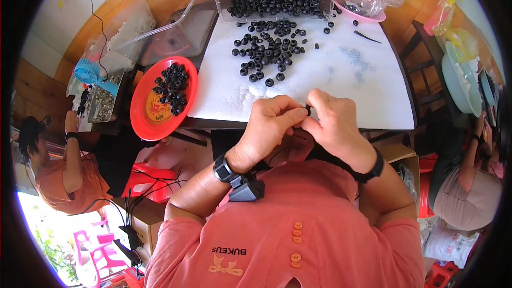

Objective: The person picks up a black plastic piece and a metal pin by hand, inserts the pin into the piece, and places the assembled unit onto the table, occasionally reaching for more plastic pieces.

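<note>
At the near edge of the white work surface (341,93), my left hand (271,127) and my right hand (337,124) meet fingertip to fingertip. Both are closed in a pinch around a small black piece (308,110), mostly covered by the fingers. Beyond them lies a loose spread of round black bead-like pieces with holes (269,53). A clear plastic bin (220,0) behind is heaped with more of the same. To the left, a red oval plate (140,114) carries a pile of small dark pieces (172,88).
Tiny pale blue bits (354,61) lie scattered on the right, near a thin black strip (367,37). A pink dish (368,18) with a clear plastic bag stands at the back right. A blue fan (88,71) is far left. Other people work at both sides.
</note>
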`<action>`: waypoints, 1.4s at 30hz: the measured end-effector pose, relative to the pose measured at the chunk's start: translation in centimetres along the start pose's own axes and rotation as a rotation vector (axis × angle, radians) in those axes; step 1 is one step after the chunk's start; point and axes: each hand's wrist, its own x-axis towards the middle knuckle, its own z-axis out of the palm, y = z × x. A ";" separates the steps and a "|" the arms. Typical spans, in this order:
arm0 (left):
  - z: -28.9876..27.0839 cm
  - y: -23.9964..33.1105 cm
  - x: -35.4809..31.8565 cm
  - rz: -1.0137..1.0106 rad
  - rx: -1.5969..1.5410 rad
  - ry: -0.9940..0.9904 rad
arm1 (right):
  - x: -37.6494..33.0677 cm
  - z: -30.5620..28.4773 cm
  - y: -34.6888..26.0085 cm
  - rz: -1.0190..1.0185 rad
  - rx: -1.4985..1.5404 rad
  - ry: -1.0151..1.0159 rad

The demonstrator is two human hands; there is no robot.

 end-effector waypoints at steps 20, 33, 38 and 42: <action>2.2 -1.4 2.9 0.775 0.552 -0.029 | 1.7 -4.2 3.0 0.587 0.443 -0.505; 2.8 -1.8 3.2 0.665 0.505 0.052 | 0.4 -3.5 3.2 0.344 0.041 -0.335; 3.1 -1.3 3.8 0.729 0.617 0.044 | 0.3 -3.9 4.1 0.423 0.235 -0.359; 3.2 -1.4 4.4 0.731 0.664 0.025 | 0.4 -4.0 4.8 0.471 0.281 -0.389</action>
